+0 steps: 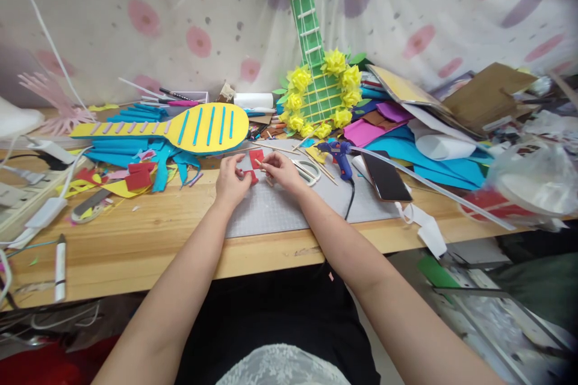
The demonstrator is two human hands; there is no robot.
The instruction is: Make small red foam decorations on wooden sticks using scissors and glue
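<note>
Above a grey cutting mat (280,210), my left hand (231,180) curls its fingers round the edge of a small red paper piece (251,177). Just to its right, my right hand (283,172) pinches what looks like a short thin wooden stick, its tip near a second red piece (256,158) lying on the mat. White-handled scissors (310,172) rest beside my right hand, partly covered by it. A blue glue gun (339,158) lies farther right, its cord running over the mat.
A yellow guitar-like cutout (212,126) lies at the left, and a green one with yellow flowers (316,93) leans on the curtain. Paper scraps (139,177), a phone (386,175), a marker (60,267), a power strip (13,216) and a plastic bag (537,168) surround the mat.
</note>
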